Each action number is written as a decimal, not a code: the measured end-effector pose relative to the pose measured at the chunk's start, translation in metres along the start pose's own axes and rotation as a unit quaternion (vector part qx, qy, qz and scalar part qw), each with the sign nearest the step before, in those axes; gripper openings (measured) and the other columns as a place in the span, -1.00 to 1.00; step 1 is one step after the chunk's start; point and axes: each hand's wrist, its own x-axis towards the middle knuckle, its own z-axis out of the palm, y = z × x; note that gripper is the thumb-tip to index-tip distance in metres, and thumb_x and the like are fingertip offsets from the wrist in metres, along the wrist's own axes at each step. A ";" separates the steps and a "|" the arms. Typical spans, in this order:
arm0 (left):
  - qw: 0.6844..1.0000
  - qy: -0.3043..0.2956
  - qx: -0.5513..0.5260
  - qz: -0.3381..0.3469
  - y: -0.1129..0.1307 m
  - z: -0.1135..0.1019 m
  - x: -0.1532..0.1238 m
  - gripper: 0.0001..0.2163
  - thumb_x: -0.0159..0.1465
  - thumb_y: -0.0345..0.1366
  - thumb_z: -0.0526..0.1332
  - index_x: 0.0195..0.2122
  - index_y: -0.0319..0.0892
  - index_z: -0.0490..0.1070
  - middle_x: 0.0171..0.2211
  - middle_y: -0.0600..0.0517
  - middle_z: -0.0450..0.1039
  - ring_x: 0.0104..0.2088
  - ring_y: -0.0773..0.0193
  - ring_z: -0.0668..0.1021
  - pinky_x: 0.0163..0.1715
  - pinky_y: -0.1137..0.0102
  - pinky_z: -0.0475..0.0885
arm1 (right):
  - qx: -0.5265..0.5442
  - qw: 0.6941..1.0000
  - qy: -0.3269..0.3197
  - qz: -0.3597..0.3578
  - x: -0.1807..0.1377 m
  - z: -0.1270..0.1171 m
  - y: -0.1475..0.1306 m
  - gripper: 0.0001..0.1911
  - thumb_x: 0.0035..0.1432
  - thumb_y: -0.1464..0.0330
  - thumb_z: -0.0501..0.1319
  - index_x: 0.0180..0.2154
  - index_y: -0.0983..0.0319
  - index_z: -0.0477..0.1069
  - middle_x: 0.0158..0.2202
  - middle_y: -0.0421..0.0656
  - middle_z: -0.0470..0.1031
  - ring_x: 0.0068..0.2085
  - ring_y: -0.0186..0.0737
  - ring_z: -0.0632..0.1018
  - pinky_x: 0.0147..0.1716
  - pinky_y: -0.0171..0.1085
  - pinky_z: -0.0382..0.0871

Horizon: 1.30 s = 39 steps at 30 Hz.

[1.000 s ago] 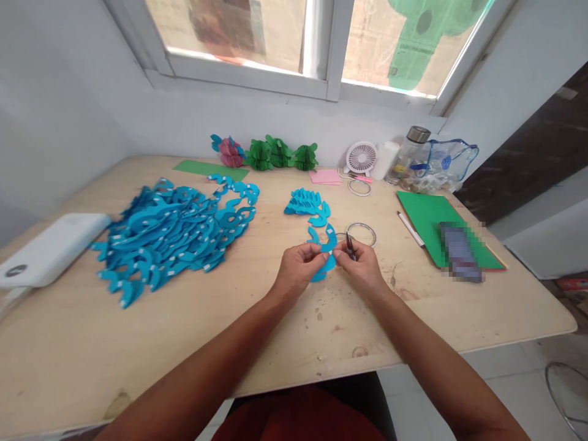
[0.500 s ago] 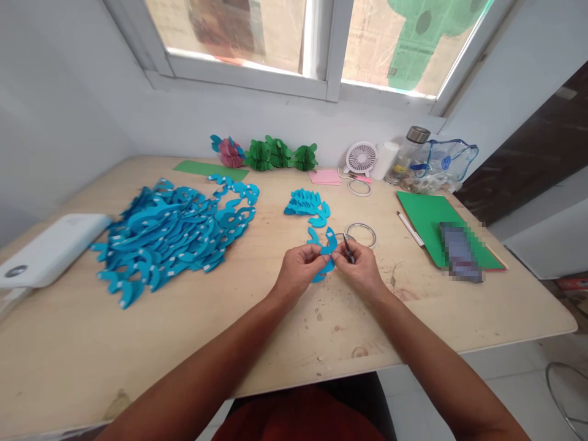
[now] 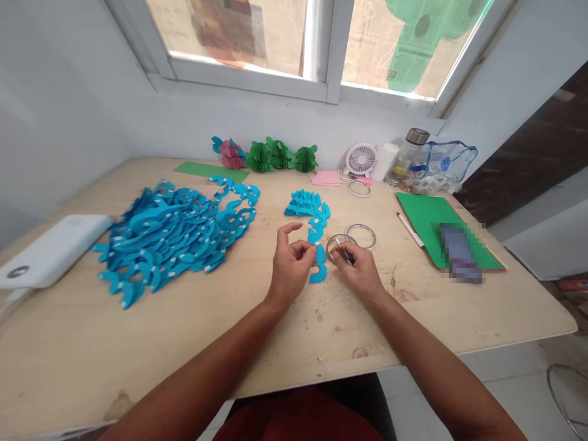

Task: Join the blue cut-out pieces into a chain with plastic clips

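Note:
A row of curved blue paper pieces (image 3: 318, 272) with small white squares lies on the table between my hands. My left hand (image 3: 293, 263) is at the row's left edge, its index finger raised and bent. Its thumb and another finger close on the edge of one blue piece, though the contact is partly hidden. My right hand (image 3: 361, 264) is closed around a small dark pointed tool (image 3: 350, 261), mostly covered by the fingers. Under those fingertips lies a tape roll (image 3: 329, 248), a thin ring. A second tape roll (image 3: 375, 236) is just behind it.
A large heap of blue paper pieces (image 3: 179, 226) covers the left side, beside a white power bank (image 3: 55, 248). Along the wall stand green paper figures (image 3: 278, 153), a small fan (image 3: 361, 160) and a bottle (image 3: 408, 156). A green folder (image 3: 422, 214) bears a blurred phone (image 3: 459, 251).
The blue piece raised between both hands is now down in line with the row. My left hand has lifted its index finger. My right hand has drawn away from the paper, over the tape roll.

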 end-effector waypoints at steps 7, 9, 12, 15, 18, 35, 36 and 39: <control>0.977 -0.034 0.153 0.142 0.001 -0.004 -0.003 -0.86 0.15 -0.34 0.13 -0.32 -0.15 0.46 -0.41 0.05 0.45 -0.48 0.38 0.47 -0.48 0.51 0.39 | -0.049 0.998 -0.012 -0.023 0.000 -0.001 0.002 -0.94 0.02 0.42 0.14 -0.45 0.23 0.37 -0.54 -0.22 0.33 -0.49 -0.31 0.33 -0.47 -0.34 0.15; 0.977 -0.031 0.153 0.147 0.000 -0.005 -0.002 -0.86 0.14 -0.34 0.14 -0.35 -0.14 0.50 -0.41 0.04 0.47 -0.45 0.35 0.49 -0.43 0.48 0.40 | -0.059 0.998 -0.012 -0.027 0.000 -0.001 0.002 -0.95 0.02 0.42 0.14 -0.45 0.22 0.37 -0.54 -0.22 0.34 -0.48 -0.31 0.34 -0.47 -0.34 0.15; 0.982 -0.031 0.134 0.132 0.000 -0.005 0.000 -0.86 0.13 -0.32 0.18 -0.34 -0.12 0.53 -0.40 0.03 0.49 -0.41 0.31 0.50 -0.38 0.44 0.41 | -0.088 0.995 -0.016 -0.042 0.000 -0.002 0.002 -0.95 0.02 0.42 0.14 -0.43 0.22 0.38 -0.52 -0.20 0.38 -0.47 -0.29 0.36 -0.46 -0.34 0.16; 0.984 -0.039 0.121 0.126 0.000 -0.007 0.002 -0.84 0.12 -0.32 0.18 -0.32 -0.13 0.55 -0.39 0.02 0.51 -0.40 0.30 0.51 -0.35 0.42 0.41 | -0.124 0.990 -0.018 -0.062 0.000 -0.003 0.004 -0.92 0.02 0.44 0.13 -0.40 0.21 0.39 -0.48 -0.18 0.42 -0.44 -0.27 0.39 -0.43 -0.33 0.17; 0.987 -0.061 0.097 0.116 0.001 -0.007 0.003 -0.83 0.12 -0.31 0.18 -0.32 -0.14 0.55 -0.36 0.00 0.52 -0.37 0.26 0.52 -0.33 0.40 0.42 | -0.151 0.986 -0.020 -0.074 -0.001 -0.004 0.005 -0.88 0.01 0.46 0.12 -0.38 0.20 0.40 -0.45 -0.17 0.45 -0.42 -0.26 0.40 -0.42 -0.33 0.17; 0.982 -0.053 0.136 0.124 0.012 -0.008 0.003 -0.92 0.08 -0.29 0.24 -0.44 -0.13 0.51 -0.43 0.05 0.51 -0.40 0.30 0.51 -0.33 0.45 0.38 | -0.185 0.979 -0.044 -0.066 0.000 -0.003 0.006 -0.86 -0.06 0.52 0.12 -0.43 0.20 0.39 -0.50 -0.20 0.42 -0.47 -0.28 0.37 -0.45 -0.34 0.13; 0.981 -0.054 0.139 0.124 0.012 -0.008 0.003 -0.92 0.08 -0.29 0.24 -0.44 -0.13 0.51 -0.43 0.05 0.51 -0.40 0.30 0.51 -0.33 0.45 0.38 | -0.185 0.979 -0.044 -0.067 0.000 -0.003 0.006 -0.86 -0.06 0.52 0.12 -0.43 0.20 0.39 -0.50 -0.21 0.42 -0.47 -0.28 0.37 -0.45 -0.34 0.12; 0.980 -0.055 0.145 0.127 0.011 -0.009 0.004 -0.92 0.09 -0.29 0.23 -0.43 -0.13 0.51 -0.43 0.06 0.51 -0.40 0.30 0.51 -0.32 0.45 0.39 | -0.185 0.979 -0.044 -0.069 0.000 -0.003 0.006 -0.85 -0.06 0.52 0.11 -0.42 0.20 0.39 -0.50 -0.20 0.42 -0.47 -0.29 0.36 -0.45 -0.34 0.12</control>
